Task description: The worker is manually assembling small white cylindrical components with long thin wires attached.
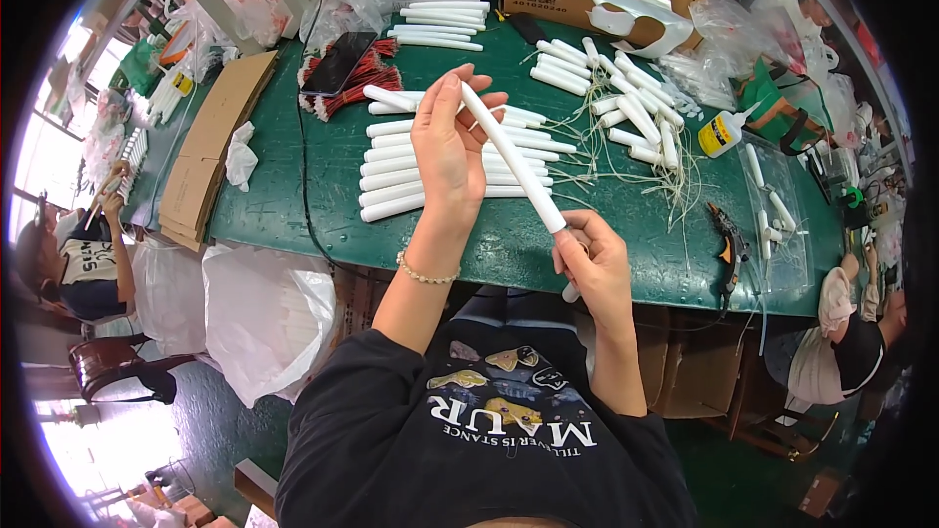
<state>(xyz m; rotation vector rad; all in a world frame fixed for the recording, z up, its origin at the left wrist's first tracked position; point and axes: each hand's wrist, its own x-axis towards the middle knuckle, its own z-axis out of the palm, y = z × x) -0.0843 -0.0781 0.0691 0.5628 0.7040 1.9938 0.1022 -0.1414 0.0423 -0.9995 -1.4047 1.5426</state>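
Note:
A long white tube (pixel 514 158) slants across the middle, its upper end at my left hand (pixel 450 142) and its lower end at my right hand (pixel 595 262). My left thumb and fingers are bent about the upper end, the fingers partly behind the tube. My right fingers pinch the lower end. Below them a short white end (pixel 571 291) sticks out; whether it belongs to another piece I cannot tell. Behind my left hand, a row of white tubes (pixel 391 181) with thin pale wires lies on the green table (pixel 430 252).
Farther back lie more tubes (pixel 440 24), a dark phone (pixel 338 64) on red wires (pixel 386 73), and an open cardboard box (pixel 587 0). To the right are shorter white tubes (pixel 641 117), a yellow-labelled glue bottle (pixel 720 134) and orange-black pliers (pixel 729 252). Other people sit at both sides.

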